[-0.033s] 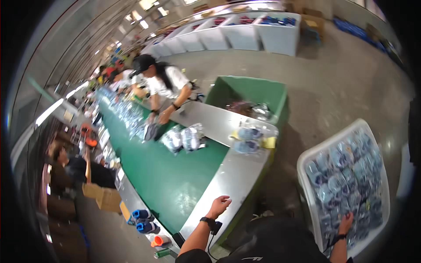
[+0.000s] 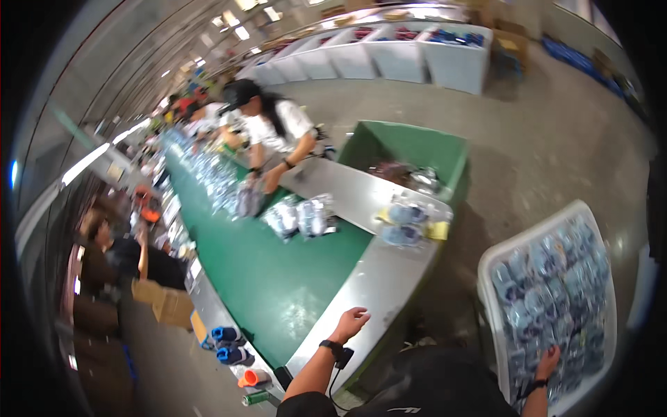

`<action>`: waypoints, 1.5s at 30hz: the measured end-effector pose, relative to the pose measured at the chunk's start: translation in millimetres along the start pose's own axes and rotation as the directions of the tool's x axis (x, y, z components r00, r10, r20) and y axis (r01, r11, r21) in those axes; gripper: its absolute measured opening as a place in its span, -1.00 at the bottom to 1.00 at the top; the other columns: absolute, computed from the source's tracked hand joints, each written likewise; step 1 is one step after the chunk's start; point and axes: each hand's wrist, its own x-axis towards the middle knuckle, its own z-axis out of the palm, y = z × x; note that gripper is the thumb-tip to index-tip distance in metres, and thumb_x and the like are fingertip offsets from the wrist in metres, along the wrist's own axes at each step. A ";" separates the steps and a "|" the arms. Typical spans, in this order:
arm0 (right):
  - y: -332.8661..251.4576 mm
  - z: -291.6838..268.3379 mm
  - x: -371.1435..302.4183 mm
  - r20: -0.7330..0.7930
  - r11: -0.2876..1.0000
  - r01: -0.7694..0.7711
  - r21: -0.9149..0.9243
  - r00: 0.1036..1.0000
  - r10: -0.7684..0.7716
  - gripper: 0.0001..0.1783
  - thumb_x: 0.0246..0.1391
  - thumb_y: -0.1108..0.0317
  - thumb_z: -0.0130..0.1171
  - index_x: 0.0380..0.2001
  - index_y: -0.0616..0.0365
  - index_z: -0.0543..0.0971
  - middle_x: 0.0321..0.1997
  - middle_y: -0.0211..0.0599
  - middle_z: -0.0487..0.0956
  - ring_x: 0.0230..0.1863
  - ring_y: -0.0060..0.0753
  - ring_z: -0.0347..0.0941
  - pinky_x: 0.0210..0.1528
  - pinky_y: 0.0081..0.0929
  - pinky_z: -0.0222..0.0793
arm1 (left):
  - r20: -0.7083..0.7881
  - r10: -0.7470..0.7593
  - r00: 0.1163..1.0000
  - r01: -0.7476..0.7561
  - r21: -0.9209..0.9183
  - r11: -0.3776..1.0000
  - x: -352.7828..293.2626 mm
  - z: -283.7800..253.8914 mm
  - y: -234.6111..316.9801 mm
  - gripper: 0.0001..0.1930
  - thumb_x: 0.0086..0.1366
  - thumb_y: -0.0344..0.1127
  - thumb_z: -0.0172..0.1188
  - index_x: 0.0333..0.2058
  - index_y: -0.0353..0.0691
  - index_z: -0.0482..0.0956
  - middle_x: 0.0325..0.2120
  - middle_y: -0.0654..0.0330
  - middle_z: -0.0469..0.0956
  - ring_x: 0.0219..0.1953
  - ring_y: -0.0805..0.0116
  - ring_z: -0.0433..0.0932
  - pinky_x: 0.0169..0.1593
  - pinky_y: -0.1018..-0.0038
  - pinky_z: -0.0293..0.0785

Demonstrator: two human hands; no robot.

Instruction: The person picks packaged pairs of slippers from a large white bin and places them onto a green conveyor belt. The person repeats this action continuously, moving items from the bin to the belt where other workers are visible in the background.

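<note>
My left hand (image 2: 351, 323) is over the metal edge (image 2: 389, 278) of the green conveyor belt, fingers loosely stretched and nothing in them. My right hand (image 2: 547, 364) is low over a white bin (image 2: 490, 306) filled with rows of light blue shoes in clear plastic bags (image 2: 538, 306). Its fingers are at the bags, but their grip is too small and blurred to make out. Ahead, a bagged pair of pale blue shoes (image 2: 404, 224) with yellow pieces beside it lies on the metal corner.
Two bagged pairs (image 2: 299, 217) rest on the belt (image 2: 278, 292). Across it a co-worker (image 2: 271, 132) handles another bag. A green bin (image 2: 410, 142) stands beyond the corner. Blue shoes (image 2: 233, 345), an orange cup (image 2: 252, 377) and a green can (image 2: 256, 398) sit at left.
The view has turned slightly, so the belt, bins and co-worker appear a little further right. My right hand appears slightly lower over the bagged shoes; my left has barely moved.
</note>
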 end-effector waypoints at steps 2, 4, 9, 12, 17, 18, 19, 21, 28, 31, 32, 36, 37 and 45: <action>-10.8 11.1 9.0 0.059 0.991 0.050 -0.123 0.997 -0.043 -0.49 0.21 0.38 0.09 0.22 0.24 0.42 0.01 -0.15 0.55 -0.02 -0.24 0.50 0.07 -0.35 0.42 | -0.043 0.101 0.994 -0.095 0.127 0.987 27.0 -29.6 -0.4 -0.46 0.27 -0.03 0.30 0.07 -0.34 0.58 -0.17 -0.06 0.70 -0.15 0.13 0.68 -0.04 0.30 0.59; -26.6 32.7 14.5 0.039 0.994 0.076 -0.082 0.997 -0.073 -0.50 0.18 0.47 0.08 0.20 0.35 0.40 0.04 -0.09 0.54 0.05 -0.24 0.50 0.14 -0.36 0.42 | -0.089 0.230 0.969 -0.206 0.221 0.953 52.4 -60.6 4.0 -0.44 0.26 0.01 0.30 0.05 -0.34 0.59 -0.18 -0.07 0.70 -0.11 0.05 0.68 0.02 0.28 0.56; -99.9 49.4 12.4 0.268 0.791 0.410 -0.454 0.909 -0.318 -0.55 0.20 0.13 0.21 -0.02 0.28 0.57 -0.11 0.09 0.62 -0.13 0.18 0.53 -0.06 -0.06 0.44 | -0.106 0.190 0.976 -0.163 0.224 0.961 105.9 -141.7 24.3 -0.43 0.24 -0.03 0.31 0.09 -0.34 0.57 -0.17 -0.08 0.70 -0.11 0.07 0.69 0.01 0.31 0.56; -162.7 56.8 -25.7 0.317 0.735 0.364 -0.572 0.925 -0.211 -0.56 0.21 0.15 0.18 -0.02 0.29 0.56 -0.10 0.11 0.61 -0.11 0.18 0.51 -0.04 -0.04 0.43 | -0.063 0.184 0.981 -0.152 0.347 0.925 140.0 -188.4 26.0 -0.38 0.20 0.00 0.33 0.12 -0.33 0.55 -0.11 -0.11 0.67 -0.04 0.02 0.66 0.07 0.28 0.54; -218.0 62.6 -82.7 0.302 0.837 0.366 -0.406 0.918 -0.255 -0.57 0.23 0.15 0.17 -0.03 0.31 0.55 -0.13 0.10 0.59 -0.14 0.15 0.49 -0.07 -0.03 0.40 | -0.085 0.118 0.989 -0.057 0.523 0.851 211.0 -249.0 17.3 -0.35 0.15 0.08 0.32 0.09 -0.28 0.59 -0.01 -0.12 0.63 0.10 -0.05 0.57 0.19 0.22 0.47; -217.9 60.1 -90.4 0.283 0.878 0.309 -0.366 0.936 -0.211 -0.57 0.25 0.14 0.16 -0.03 0.32 0.55 -0.15 0.09 0.59 -0.15 0.14 0.48 -0.08 -0.04 0.39 | -0.118 0.101 0.988 -0.030 0.490 0.871 225.4 -257.1 14.6 -0.35 0.14 0.08 0.32 0.08 -0.28 0.60 0.00 -0.12 0.62 0.11 -0.05 0.56 0.20 0.22 0.46; -216.3 52.1 -95.1 0.340 0.868 0.329 -0.372 0.918 -0.203 -0.57 0.28 0.12 0.16 -0.01 0.30 0.55 -0.23 0.07 0.59 -0.20 0.07 0.47 -0.08 -0.07 0.39 | -0.148 0.075 0.986 0.003 0.468 0.884 240.0 -265.0 12.6 -0.36 0.12 0.09 0.33 0.06 -0.27 0.62 0.01 -0.11 0.62 0.12 -0.05 0.55 0.21 0.21 0.45; -205.9 41.3 -112.6 0.302 0.735 0.340 -0.587 0.934 -0.192 -0.56 0.28 0.12 0.16 0.00 0.29 0.55 -0.25 0.07 0.59 -0.22 0.06 0.47 -0.07 -0.10 0.39 | -0.250 0.070 0.966 0.049 0.439 0.897 268.8 -275.0 9.8 -0.36 0.09 0.10 0.34 0.02 -0.28 0.64 0.01 -0.12 0.62 0.10 -0.05 0.57 0.19 0.22 0.47; -164.2 10.9 -182.5 0.171 0.834 0.011 -0.551 0.980 0.100 -0.51 0.18 0.19 0.20 0.12 0.20 0.54 -0.02 0.13 0.58 -0.07 0.08 0.48 0.09 -0.14 0.35 | -0.643 0.092 0.760 0.145 0.306 0.941 346.1 -265.7 7.8 -0.27 0.09 0.07 0.35 0.08 -0.43 0.55 -0.05 -0.26 0.61 0.05 -0.20 0.57 0.16 0.10 0.47; -161.2 3.0 -201.3 0.190 0.805 -0.026 -0.593 0.967 0.171 -0.50 0.17 0.21 0.19 0.13 0.19 0.53 0.00 0.07 0.59 -0.03 0.06 0.50 0.12 -0.16 0.36 | -0.662 0.015 0.749 0.147 0.188 0.971 372.3 -255.7 -0.2 -0.20 0.07 0.11 0.37 0.10 -0.47 0.51 0.01 -0.32 0.56 0.08 -0.24 0.54 0.19 0.09 0.44; -161.2 1.9 -201.9 0.202 0.821 -0.066 -0.566 0.955 0.216 -0.49 0.16 0.20 0.19 0.14 0.19 0.52 0.01 0.06 0.59 -0.01 0.05 0.50 0.13 -0.17 0.36 | -0.674 -0.010 0.738 0.157 0.159 0.975 381.0 -252.1 -4.2 -0.19 0.06 0.12 0.37 0.10 -0.47 0.50 0.02 -0.33 0.55 0.09 -0.24 0.53 0.20 0.09 0.43; -159.5 6.2 -187.7 0.251 0.819 -0.016 -0.573 0.948 0.194 -0.42 0.13 0.18 0.23 0.19 0.20 0.48 0.02 -0.01 0.60 0.02 0.03 0.50 0.15 -0.17 0.35 | -0.564 -0.092 0.821 0.154 0.064 0.986 398.6 -241.0 -32.1 -0.01 0.00 0.28 0.39 0.12 -0.57 0.46 0.09 -0.37 0.48 0.12 -0.30 0.49 0.24 0.12 0.40; -159.5 11.5 -181.2 0.249 0.796 0.040 -0.604 0.958 0.141 -0.37 0.12 0.15 0.28 0.25 0.10 0.46 0.03 -0.01 0.60 0.03 0.01 0.51 0.17 -0.10 0.33 | -0.542 -0.228 0.809 0.170 -0.156 0.973 400.5 -234.7 -37.2 -0.05 0.01 0.19 0.46 0.12 -0.60 0.46 0.08 -0.31 0.51 0.04 -0.16 0.57 0.13 0.19 0.48; -224.7 58.5 -149.8 0.259 0.934 0.165 -0.316 0.962 -0.082 -0.53 -0.03 0.41 0.31 0.01 0.20 0.53 -0.30 -0.28 0.54 -0.25 -0.33 0.49 -0.12 -0.37 0.45 | -0.448 -0.066 0.891 -0.127 -0.387 0.913 335.7 -177.5 -41.3 -0.22 -0.04 -0.33 0.55 0.08 -0.50 0.29 -0.05 -0.02 0.47 -0.06 0.23 0.52 -0.02 0.31 0.51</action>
